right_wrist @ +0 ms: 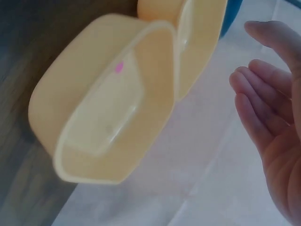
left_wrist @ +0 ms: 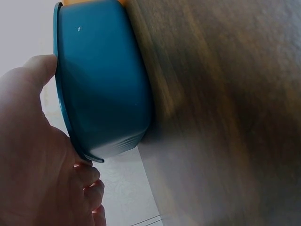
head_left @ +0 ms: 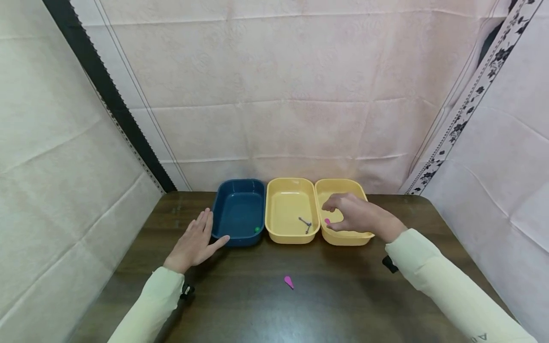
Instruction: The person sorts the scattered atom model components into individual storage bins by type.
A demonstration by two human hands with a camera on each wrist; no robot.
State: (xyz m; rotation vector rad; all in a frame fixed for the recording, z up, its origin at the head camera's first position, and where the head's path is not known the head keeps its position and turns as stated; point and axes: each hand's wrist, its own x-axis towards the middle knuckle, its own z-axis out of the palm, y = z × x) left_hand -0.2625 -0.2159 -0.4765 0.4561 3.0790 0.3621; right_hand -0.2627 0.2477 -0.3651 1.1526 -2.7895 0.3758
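Observation:
My left hand (head_left: 195, 243) lies against the near left corner of a blue bin (head_left: 218, 209), its fingers stretched out. In the left wrist view the thumb touches the rim of that blue bin (left_wrist: 103, 70). Over the right-hand yellow bin (head_left: 349, 240) hovers my right hand (head_left: 358, 214), thumb and fingers apart and nothing between them. Inside this bin sits a small pink piece (right_wrist: 119, 67), below the hand. A magenta drop-shaped piece (head_left: 289, 282) lies on the table in front of the bins.
In the middle yellow bin (head_left: 291, 238) is a small grey branched piece (head_left: 306, 224). A green bead-like piece (head_left: 257, 229) lies in the blue bin. The three bins stand side by side along the back of the brown wooden table (head_left: 240, 305), before a pale cloth (head_left: 274, 85).

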